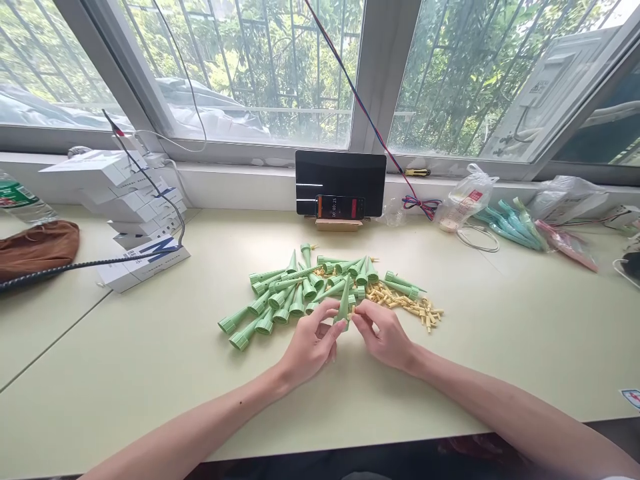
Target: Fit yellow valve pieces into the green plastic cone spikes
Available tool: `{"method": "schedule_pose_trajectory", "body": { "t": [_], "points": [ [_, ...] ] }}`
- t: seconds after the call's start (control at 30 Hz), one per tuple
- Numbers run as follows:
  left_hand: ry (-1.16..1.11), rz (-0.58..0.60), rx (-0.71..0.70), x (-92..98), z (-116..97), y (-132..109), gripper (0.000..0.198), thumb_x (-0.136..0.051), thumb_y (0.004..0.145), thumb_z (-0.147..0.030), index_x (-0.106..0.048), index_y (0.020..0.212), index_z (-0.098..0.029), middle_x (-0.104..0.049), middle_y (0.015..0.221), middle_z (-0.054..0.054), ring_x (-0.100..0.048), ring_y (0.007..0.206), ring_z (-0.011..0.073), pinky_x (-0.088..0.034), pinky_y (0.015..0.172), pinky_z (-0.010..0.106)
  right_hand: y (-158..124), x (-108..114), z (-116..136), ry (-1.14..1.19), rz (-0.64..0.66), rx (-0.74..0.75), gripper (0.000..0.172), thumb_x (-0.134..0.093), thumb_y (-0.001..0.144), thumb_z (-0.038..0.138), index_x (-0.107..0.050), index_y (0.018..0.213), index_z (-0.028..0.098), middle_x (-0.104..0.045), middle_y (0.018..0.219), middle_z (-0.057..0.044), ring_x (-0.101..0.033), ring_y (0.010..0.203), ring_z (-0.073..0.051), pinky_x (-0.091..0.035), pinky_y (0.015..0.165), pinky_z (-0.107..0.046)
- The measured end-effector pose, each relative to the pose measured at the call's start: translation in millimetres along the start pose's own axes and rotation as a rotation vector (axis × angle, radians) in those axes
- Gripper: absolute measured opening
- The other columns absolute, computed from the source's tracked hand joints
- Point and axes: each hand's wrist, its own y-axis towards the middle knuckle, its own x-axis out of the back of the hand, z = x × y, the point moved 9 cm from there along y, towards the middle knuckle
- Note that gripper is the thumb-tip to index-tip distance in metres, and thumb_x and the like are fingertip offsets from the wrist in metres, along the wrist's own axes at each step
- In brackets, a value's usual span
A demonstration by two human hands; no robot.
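Left hand (311,335), centre of frame: fingers pinching the broad lower end of a tapered green plastic spike (345,300), narrow tip up. Right hand (389,335), just right of it: thumb and fingers pinching a small yellow plastic peg (353,310) beside the spike's lower right side; contact between the two, cannot tell. Heap of green plastic spikes with ribbed collars (278,298) lies mid-frame, mostly left of and beyond the hands, on the pale yellow-green table (150,380). Loose small yellow plastic pegs (406,303) right of centre. Upper centre: dark-screened phone (345,208) before a glossy black rectangular panel (340,173).
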Motion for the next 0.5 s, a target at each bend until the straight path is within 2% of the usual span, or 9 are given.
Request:
{"method": "schedule_pose_trajectory", "body": {
  "t": [0.33, 0.5],
  "points": [
    [0.001, 0.032, 0.056, -2.3, 1.5, -0.8, 0.034, -0.053, 0.094, -0.047, -0.052, 0.116, -0.02, -0.068, 0.092, 0.005, -0.049, 0.035, 0.0041, -0.033, 0.035, 0.017, -2.9, -1.0, 1.9, -0.03, -0.011, 0.072, 0.02, -0.044, 0.101, 0.024, -0.051, 0.082, 0.02, -0.049, 0.068, 0.001, -0.043, 0.058, -0.012, -0.034, 0.054, -0.024],
    [0.006, 0.042, 0.067, -2.8, 0.8, 0.4, 0.035, -0.05, 0.095, -0.05, -0.05, 0.112, -0.019, -0.067, 0.088, 0.005, -0.049, 0.035, 0.0054, -0.033, 0.035, 0.017, -3.4, 0.8, 4.8, -0.04, -0.027, 0.099, 0.018, -0.043, 0.101, 0.024, -0.053, 0.087, 0.02, -0.05, 0.07, 0.0, -0.044, 0.058, -0.013, -0.035, 0.054, -0.024]
  ]
}}
